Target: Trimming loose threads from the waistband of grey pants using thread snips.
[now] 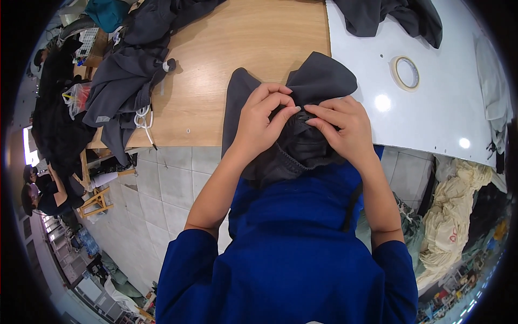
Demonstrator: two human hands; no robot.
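Observation:
A dark grey garment [318, 81] lies bunched over the table's front edge and hangs down against my blue shirt. My left hand [263, 120] pinches the fabric at its gathered black middle, thumb and forefinger close together. Just to the right, my right hand [344, 125] pinches the same cloth, its fingertips a small gap away from the left ones. Between and below the hands, the dark folds show a ribbed, stitched seam. Whatever small part sits right at the fingertips is too dark to make out.
Wooden [205, 81] and white [367, 97] tabletops meet beside the garment. A tape roll [405, 73] lies on the white one. More grey garments [127, 81] with a white cord [142, 117] drape at left. Cream cloth [450, 216] is heaped at right; a person [51, 191] sits far left.

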